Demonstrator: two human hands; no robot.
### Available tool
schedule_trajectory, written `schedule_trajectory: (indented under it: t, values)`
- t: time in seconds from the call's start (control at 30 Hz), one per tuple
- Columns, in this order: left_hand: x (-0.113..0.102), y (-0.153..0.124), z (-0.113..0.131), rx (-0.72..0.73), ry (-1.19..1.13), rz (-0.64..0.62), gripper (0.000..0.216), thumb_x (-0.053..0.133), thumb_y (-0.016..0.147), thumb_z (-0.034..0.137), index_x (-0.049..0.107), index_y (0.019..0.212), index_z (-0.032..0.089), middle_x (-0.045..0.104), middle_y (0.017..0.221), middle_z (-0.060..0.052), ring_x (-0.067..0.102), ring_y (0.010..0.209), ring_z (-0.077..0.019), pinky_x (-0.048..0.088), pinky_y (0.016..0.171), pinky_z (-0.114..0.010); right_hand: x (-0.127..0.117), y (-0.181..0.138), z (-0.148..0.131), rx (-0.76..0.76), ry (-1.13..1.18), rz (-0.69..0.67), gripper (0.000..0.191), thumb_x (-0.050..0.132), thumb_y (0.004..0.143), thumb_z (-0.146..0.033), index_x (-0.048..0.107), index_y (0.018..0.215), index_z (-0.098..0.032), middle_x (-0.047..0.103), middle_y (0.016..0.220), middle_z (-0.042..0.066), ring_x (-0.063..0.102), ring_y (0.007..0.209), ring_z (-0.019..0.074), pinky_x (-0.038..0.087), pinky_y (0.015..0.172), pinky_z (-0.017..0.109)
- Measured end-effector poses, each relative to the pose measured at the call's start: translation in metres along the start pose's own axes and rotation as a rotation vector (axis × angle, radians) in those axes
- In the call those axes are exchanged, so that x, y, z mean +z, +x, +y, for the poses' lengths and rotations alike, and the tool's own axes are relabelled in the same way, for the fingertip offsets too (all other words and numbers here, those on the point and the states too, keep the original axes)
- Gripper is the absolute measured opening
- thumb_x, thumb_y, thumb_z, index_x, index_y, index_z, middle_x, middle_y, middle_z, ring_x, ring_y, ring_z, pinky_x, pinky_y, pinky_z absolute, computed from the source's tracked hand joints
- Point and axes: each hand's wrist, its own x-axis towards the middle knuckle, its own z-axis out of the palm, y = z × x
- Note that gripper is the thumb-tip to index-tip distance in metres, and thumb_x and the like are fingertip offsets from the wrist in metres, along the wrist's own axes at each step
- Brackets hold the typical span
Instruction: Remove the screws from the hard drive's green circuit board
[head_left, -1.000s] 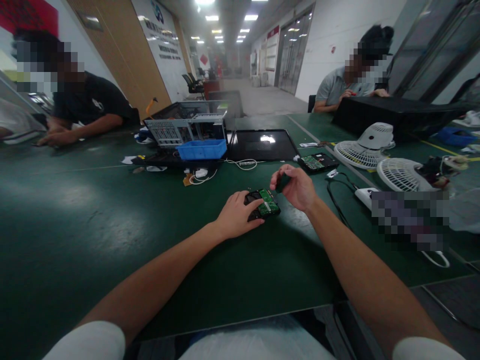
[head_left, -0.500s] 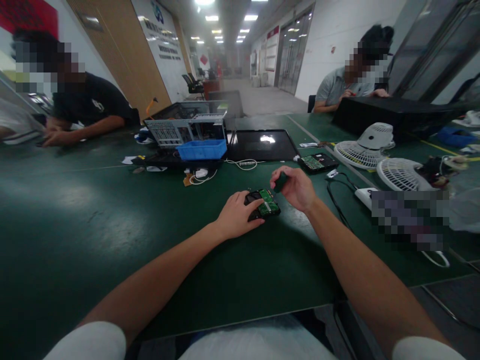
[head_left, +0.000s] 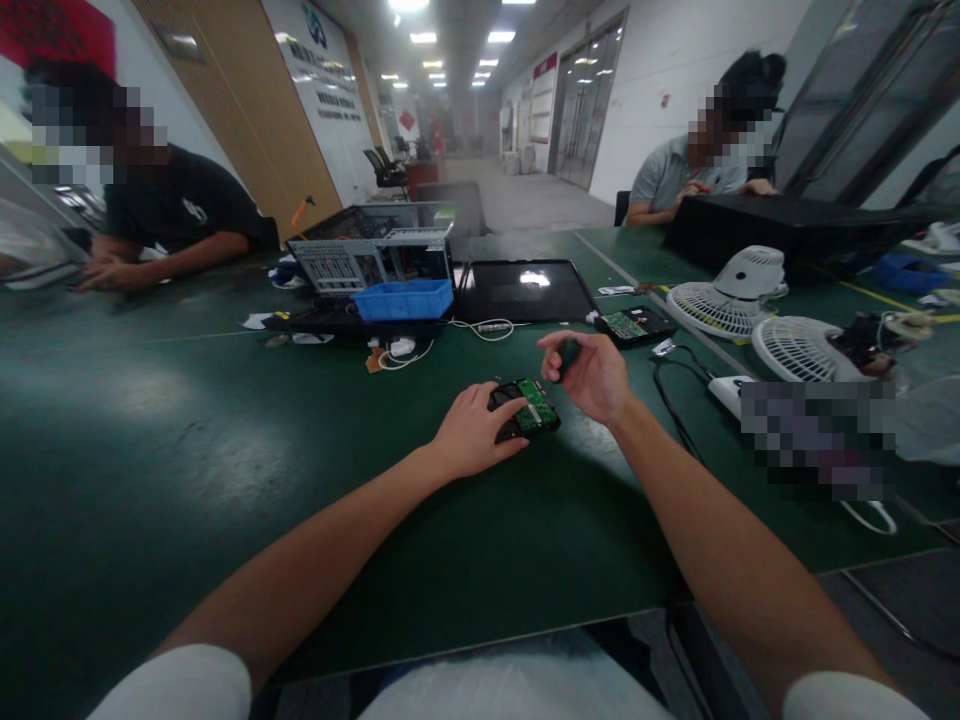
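Observation:
A black hard drive with a green circuit board (head_left: 531,407) lies face up on the green table (head_left: 225,440) in front of me. My left hand (head_left: 472,432) rests on its left side, fingers curled over the edge and holding it down. Just above and to the right of the drive, my right hand (head_left: 589,373) is closed around a dark green tool handle (head_left: 568,357), likely a screwdriver, whose tip is hidden.
A second drive (head_left: 636,323) lies farther right. An open computer case (head_left: 375,258), a blue bin (head_left: 405,298) and a black side panel (head_left: 525,288) stand behind. Two white fans (head_left: 731,290) and black cables (head_left: 675,395) are at the right. Two other people sit at the table's far side.
My right hand has closed tighter round the dark green handle and shifted slightly up and left. My left hand and the drive have stayed put.

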Motion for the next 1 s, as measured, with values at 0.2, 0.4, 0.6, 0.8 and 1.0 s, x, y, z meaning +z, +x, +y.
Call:
schedule_trajectory:
  t: [0.2, 0.4, 0.6, 0.8, 1.0]
  values:
    - [-0.0024, 0.0005, 0.0003, -0.005, -0.024, -0.022, 0.065, 0.066, 0.091, 0.06, 0.056, 0.148, 0.029, 0.045, 0.152, -0.016, 0.045, 0.137, -0.0389, 0.042, 0.112, -0.058, -0.0003, 0.0009, 0.0022, -0.021, -0.006, 0.065, 0.018, 0.06, 0.083, -0.036, 0.068, 0.08, -0.02, 0.059, 0.08, 0.003, 0.058, 0.07, 0.0176, 0.048, 0.07, 0.033]
    - [-0.0023, 0.0004, 0.001, -0.012, -0.019, -0.019, 0.064, 0.067, 0.091, 0.06, 0.057, 0.147, 0.03, 0.046, 0.15, -0.016, 0.046, 0.137, -0.0385, 0.042, 0.112, -0.057, -0.0002, -0.0012, 0.0019, 0.012, 0.018, 0.048, 0.011, 0.067, 0.08, -0.032, 0.062, 0.082, -0.022, 0.067, 0.084, 0.004, 0.065, 0.074, 0.0205, 0.05, 0.073, 0.035]
    - [-0.0006, 0.0005, 0.0004, -0.002, -0.002, -0.01, 0.064, 0.067, 0.091, 0.06, 0.058, 0.146, 0.03, 0.046, 0.15, -0.016, 0.046, 0.137, -0.0379, 0.042, 0.111, -0.056, 0.0017, -0.0024, 0.0008, 0.01, -0.029, -0.035, 0.025, 0.057, 0.087, -0.037, 0.074, 0.09, -0.018, 0.055, 0.071, 0.002, 0.054, 0.064, 0.0172, 0.044, 0.063, 0.032]
    - [-0.001, 0.0005, 0.0004, 0.0, -0.007, -0.008, 0.065, 0.066, 0.091, 0.061, 0.057, 0.147, 0.029, 0.046, 0.15, -0.017, 0.046, 0.136, -0.0384, 0.042, 0.111, -0.056, 0.0011, -0.0007, 0.0025, 0.001, -0.035, -0.004, 0.031, 0.053, 0.087, -0.041, 0.073, 0.078, -0.019, 0.054, 0.072, 0.004, 0.053, 0.066, 0.0176, 0.045, 0.066, 0.033]
    - [-0.003, 0.0004, 0.0015, -0.01, -0.021, -0.013, 0.063, 0.067, 0.091, 0.06, 0.058, 0.146, 0.029, 0.046, 0.15, -0.015, 0.045, 0.138, -0.0384, 0.042, 0.112, -0.057, -0.0004, -0.0005, 0.0019, 0.021, 0.005, 0.033, 0.019, 0.061, 0.083, -0.039, 0.064, 0.077, -0.021, 0.068, 0.091, 0.006, 0.065, 0.081, 0.0225, 0.05, 0.077, 0.037]
